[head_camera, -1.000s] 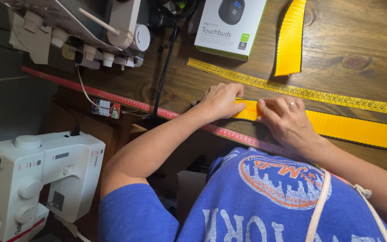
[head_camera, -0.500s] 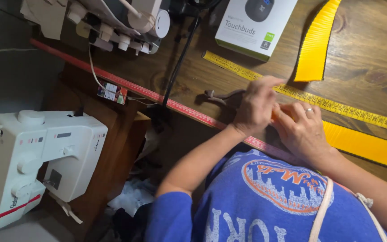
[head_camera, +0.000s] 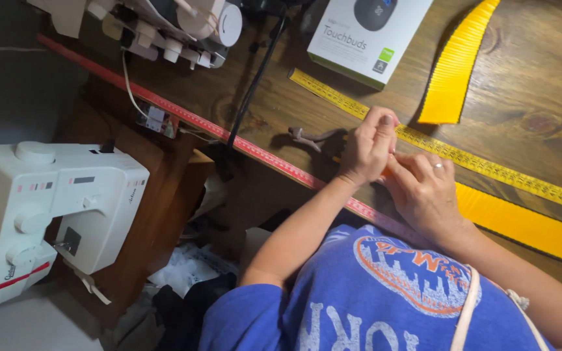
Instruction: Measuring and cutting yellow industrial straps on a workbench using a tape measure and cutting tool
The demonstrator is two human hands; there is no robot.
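My left hand (head_camera: 367,148) and my right hand (head_camera: 424,192) meet at the near end of a long yellow strip (head_camera: 528,226) that lies flat on the wooden table (head_camera: 541,97). Both hands pinch that end between curled fingers; the end itself is mostly hidden under them. My right hand wears a ring. A yellow tape measure (head_camera: 489,168) runs diagonally just beyond my fingertips. A small brownish tool (head_camera: 310,137) lies to the left of my left hand.
A second, pleated yellow strip (head_camera: 453,68) and a white box (head_camera: 365,36) lie farther back. A red tape (head_camera: 255,151) lines the table edge. A black cable (head_camera: 255,84) crosses it. A white sewing machine (head_camera: 47,214) stands lower left, another machine (head_camera: 170,23) at top.
My left hand has curled up over the strip's end, closer to my right hand. The view has swung, bringing the small brownish tool and more of the floor into sight.
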